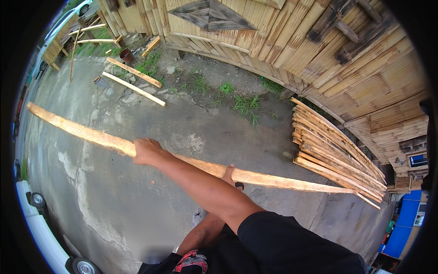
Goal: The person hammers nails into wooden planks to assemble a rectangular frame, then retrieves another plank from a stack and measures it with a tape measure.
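Note:
A long, rough-sawn wooden plank [86, 130] stretches across in front of me, from the far left to the stack of planks at the right. My arms cross: my right arm reaches over to the left, and my right hand [148, 150] is closed around the plank left of its middle. Nearer the middle, my left hand [228, 174] grips the same plank, its thumb over the upper edge and its other fingers mostly hidden. The plank's right end passes in front of the lower end of the stacked planks [333, 150].
Beyond the plank, two loose wooden pieces [134, 89] lie on the concrete ground [109, 182], near a brown bucket [127, 55] and grass tufts [246, 105]. A bamboo-clad wall [292, 45] runs along the far side and right. White vehicles [43, 233] stand at the left edge.

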`<state>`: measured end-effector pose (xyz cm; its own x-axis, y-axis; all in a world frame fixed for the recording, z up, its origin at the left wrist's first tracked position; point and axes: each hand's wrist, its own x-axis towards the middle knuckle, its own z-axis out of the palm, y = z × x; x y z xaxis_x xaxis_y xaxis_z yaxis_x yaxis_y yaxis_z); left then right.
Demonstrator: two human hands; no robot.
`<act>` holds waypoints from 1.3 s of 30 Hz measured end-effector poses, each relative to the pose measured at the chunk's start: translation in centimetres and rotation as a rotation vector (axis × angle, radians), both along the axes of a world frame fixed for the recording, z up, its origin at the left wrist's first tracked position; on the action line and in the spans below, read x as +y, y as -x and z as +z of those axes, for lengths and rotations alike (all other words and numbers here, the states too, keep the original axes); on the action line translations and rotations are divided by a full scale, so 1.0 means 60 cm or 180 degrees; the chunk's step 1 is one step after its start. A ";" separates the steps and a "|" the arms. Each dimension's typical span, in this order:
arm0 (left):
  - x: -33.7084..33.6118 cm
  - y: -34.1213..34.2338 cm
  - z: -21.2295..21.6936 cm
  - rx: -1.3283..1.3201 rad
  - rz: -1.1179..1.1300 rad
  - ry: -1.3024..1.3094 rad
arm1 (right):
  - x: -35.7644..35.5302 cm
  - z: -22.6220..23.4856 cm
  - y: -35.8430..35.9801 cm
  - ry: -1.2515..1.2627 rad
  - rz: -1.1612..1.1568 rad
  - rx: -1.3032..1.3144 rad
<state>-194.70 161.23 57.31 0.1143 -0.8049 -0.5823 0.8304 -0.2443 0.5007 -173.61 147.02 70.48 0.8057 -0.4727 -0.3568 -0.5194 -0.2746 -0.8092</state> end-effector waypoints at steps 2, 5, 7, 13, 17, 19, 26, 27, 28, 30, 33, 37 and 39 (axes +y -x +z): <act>-0.037 -0.056 -0.008 -0.0098 0.0666 -0.0150 | -0.024 -0.008 0.039 -0.0337 -0.0036 -0.0854; -0.085 -0.168 -0.012 -0.0924 0.1050 -0.0966 | -0.094 -0.072 0.255 -0.1057 -0.0354 -0.0792; -0.085 -0.221 -0.008 -0.1028 0.1205 -0.1182 | -0.111 -0.147 0.449 -0.1301 -0.0638 0.0658; -0.099 -0.280 0.029 -0.1192 0.1201 -0.1385 | -0.043 -0.378 0.743 -0.1728 -0.0686 0.1851; -0.110 -0.282 0.036 -0.1528 0.1461 -0.1881 | -0.026 -0.410 0.717 -0.2485 -0.0568 0.2460; -0.111 -0.305 0.038 -0.1560 0.1408 -0.1862 | -0.034 -0.407 0.688 -0.1738 -0.0355 0.2554; -0.150 -0.550 0.065 -0.1955 0.1320 -0.1781 | -0.071 -0.389 0.460 -0.1855 -0.0757 0.2660; -0.160 -0.591 0.065 -0.2137 0.1518 -0.1710 | -0.073 -0.379 0.409 -0.1688 -0.0756 0.2651; -0.173 -0.637 0.066 -0.2333 0.1719 -0.1617 | -0.080 -0.365 0.351 -0.1501 -0.0787 0.2602; -0.199 -0.742 0.076 -0.2703 0.2018 -0.1694 | -0.081 -0.331 0.234 -0.1387 -0.0837 0.2534; -0.216 -0.878 0.099 -0.3023 0.2171 -0.2115 | -0.081 -0.286 0.076 -0.1573 -0.0813 0.2672; -0.211 -1.082 0.141 -0.3247 0.1946 -0.2406 | -0.073 -0.301 -0.115 -0.1441 -0.0768 0.2382; -0.221 -1.183 0.136 -0.3082 0.1953 -0.2137 | -0.077 -0.341 -0.196 -0.1211 -0.0940 0.2135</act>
